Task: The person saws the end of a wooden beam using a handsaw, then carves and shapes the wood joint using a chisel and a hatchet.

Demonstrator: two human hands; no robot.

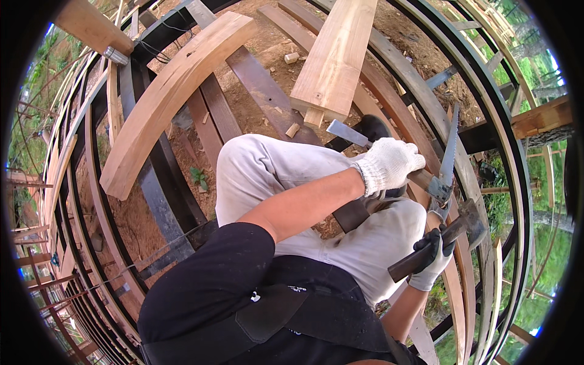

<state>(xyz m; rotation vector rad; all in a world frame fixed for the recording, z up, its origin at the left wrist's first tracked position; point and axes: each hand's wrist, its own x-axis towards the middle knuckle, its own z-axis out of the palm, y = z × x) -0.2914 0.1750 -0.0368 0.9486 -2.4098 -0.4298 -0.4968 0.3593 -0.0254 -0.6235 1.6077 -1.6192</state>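
Note:
My left hand (389,164), in a white knit glove, is closed around a chisel (348,132). The flat blade points left toward the end of a light timber beam (333,67); a small stub juts from that end. A wooden handle emerges from the other side of the fist, close to a handsaw (450,149) lying on the boards at the right. Beside my right knee, my right hand (433,258), in a white glove with dark fingers, grips a hammer (420,254) by its handle. Its metal head is on the far right side.
A thick curved timber (176,97) lies across the dark beams on the left. Below are gaps between the beams, showing brown soil (249,85) with wood chips. A round post (94,33) stands at the upper left. Curved rails (511,158) border the right.

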